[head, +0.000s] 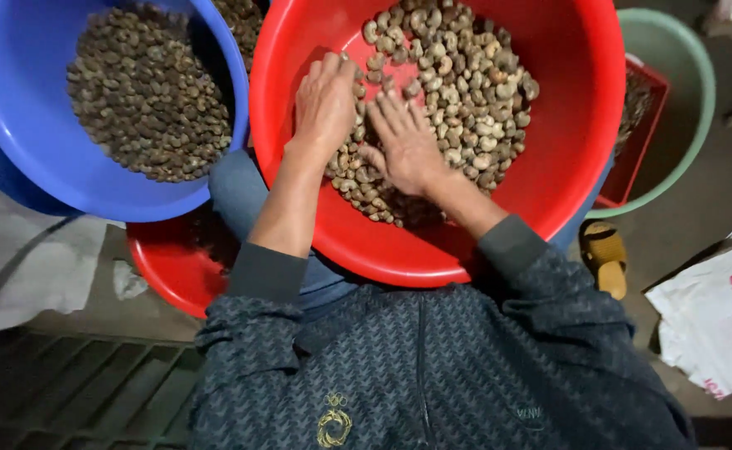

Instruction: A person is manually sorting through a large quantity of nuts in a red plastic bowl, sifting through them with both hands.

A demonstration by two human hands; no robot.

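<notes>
A small nut-sorting workplace, set up informally at floor level, is suggested. Large plastic basins are seen crowded together: a red basin (566, 125) and a blue basin (16, 100), both heaped with shelled nuts (466, 83), and a green basin (691, 75) behind. A bare concrete floor (699, 200) is shown, with a printed white sack (716, 317) laid on it and a metal floor grate (74, 392) nearby.

Both hands lie palm-down, left (324, 104) and right (406, 146), fingers spread.
</notes>
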